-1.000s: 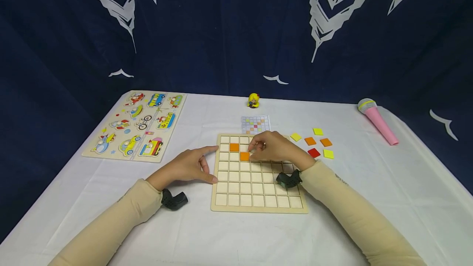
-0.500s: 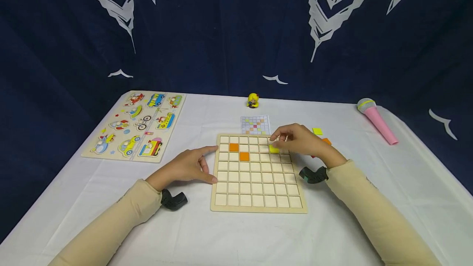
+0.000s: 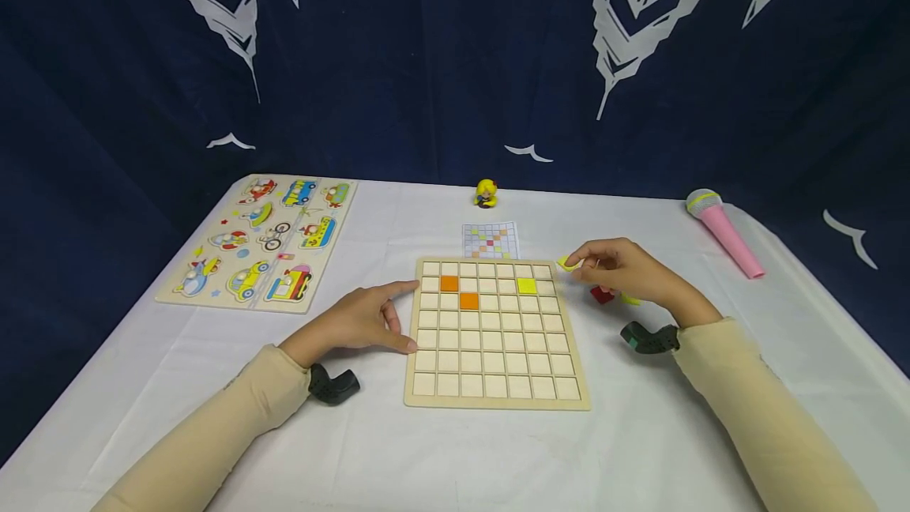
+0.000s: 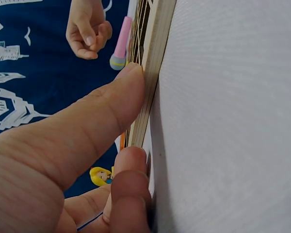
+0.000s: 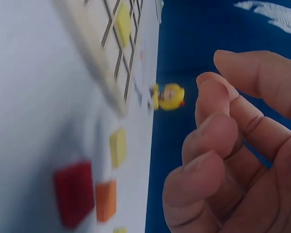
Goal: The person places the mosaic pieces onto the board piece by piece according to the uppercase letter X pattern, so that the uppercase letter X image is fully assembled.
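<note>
In the head view, taking the wooden grid board (image 3: 497, 340) as our dial, we are seeing two orange tiles (image 3: 449, 284) sitting in cells toward half past ten and a seated yellow tile (image 3: 526, 286) filling a cell at one o'clock. The left hand (image 3: 358, 317) is resting at nine o'clock, thumb and index finger spread wide, their tips touching the board's edge. The right hand (image 3: 629, 271) is hovering at two o'clock, its thumb and index fingertip standing close together just beside a loose yellow tile (image 3: 565, 263); we cannot tell whether they are touching it. A red tile (image 3: 602, 296) is lying partly hidden by this hand. A pattern card (image 3: 490, 241) is lying at twelve o'clock with a yellow-haired figurine (image 3: 486, 193) beyond it, a vehicle puzzle (image 3: 259, 247) near ten, and a pink microphone (image 3: 728, 237) farther out at two. In the left wrist view we are seeing the thumb's tip touching the board near twelve o'clock, with the right hand showing at eleven and the figurine at seven. In the right wrist view the thumb and index fingertip are leaving a narrow gap toward two o'clock, while the board's corner is showing at eleven and the loose yellow tile, the red tile and a loose orange tile (image 5: 106, 200) are lying around seven.
</note>
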A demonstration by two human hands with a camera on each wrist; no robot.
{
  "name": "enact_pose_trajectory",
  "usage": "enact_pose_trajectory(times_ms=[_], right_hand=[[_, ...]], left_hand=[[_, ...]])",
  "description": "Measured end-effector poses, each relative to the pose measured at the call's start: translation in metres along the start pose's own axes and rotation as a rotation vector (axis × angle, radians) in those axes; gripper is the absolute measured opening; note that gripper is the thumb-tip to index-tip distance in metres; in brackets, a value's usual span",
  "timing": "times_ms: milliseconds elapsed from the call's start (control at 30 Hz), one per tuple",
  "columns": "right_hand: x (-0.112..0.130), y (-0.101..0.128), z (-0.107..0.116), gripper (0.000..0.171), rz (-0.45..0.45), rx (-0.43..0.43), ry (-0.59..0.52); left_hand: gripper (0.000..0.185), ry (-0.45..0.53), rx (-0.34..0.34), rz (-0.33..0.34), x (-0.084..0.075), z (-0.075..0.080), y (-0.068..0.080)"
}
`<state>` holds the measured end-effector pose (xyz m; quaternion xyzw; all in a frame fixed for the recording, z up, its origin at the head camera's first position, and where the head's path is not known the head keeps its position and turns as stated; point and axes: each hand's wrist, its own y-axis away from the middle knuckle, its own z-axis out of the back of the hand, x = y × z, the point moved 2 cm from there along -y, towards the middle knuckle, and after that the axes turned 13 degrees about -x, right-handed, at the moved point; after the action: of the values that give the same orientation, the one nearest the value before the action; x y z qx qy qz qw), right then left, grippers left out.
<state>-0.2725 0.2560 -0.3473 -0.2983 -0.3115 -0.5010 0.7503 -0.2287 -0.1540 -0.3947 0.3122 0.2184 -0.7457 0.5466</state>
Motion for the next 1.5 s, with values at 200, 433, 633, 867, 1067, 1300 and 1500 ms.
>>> enact_pose_trajectory(times_ms=[200, 433, 633, 867, 1067, 1300, 1500], right_hand=[[-0.015, 0.009, 0.018, 0.023, -0.033, -0.045, -0.003], [-0.030, 0.018, 0.035, 0.027, -0.093, -0.095, 0.030], [-0.046, 0.023, 0.046, 0.033, -0.131, -0.109, 0.029], [-0.069, 0.028, 0.053, 0.040, -0.204, -0.116, -0.018], [-0.089, 0.033, 0.056, 0.042, -0.269, -0.123, -0.104], [-0.099, 0.036, 0.056, 0.038, -0.289, -0.100, -0.149], [-0.102, 0.037, 0.057, 0.034, -0.259, -0.065, -0.120]], left_hand=[[0.102, 0.000, 0.001, -0.004, 0.000, 0.000, -0.001], [0.102, -0.004, 0.001, -0.004, 0.000, 0.000, -0.002], [0.102, -0.007, 0.007, -0.007, -0.001, -0.001, -0.001], [0.102, -0.015, 0.009, -0.005, 0.000, -0.002, -0.002], [0.101, -0.019, 0.009, -0.006, 0.001, -0.002, -0.002], [0.101, -0.010, 0.010, -0.003, 0.000, -0.001, 0.000], [0.101, -0.008, 0.007, -0.004, -0.001, 0.000, 0.000]])
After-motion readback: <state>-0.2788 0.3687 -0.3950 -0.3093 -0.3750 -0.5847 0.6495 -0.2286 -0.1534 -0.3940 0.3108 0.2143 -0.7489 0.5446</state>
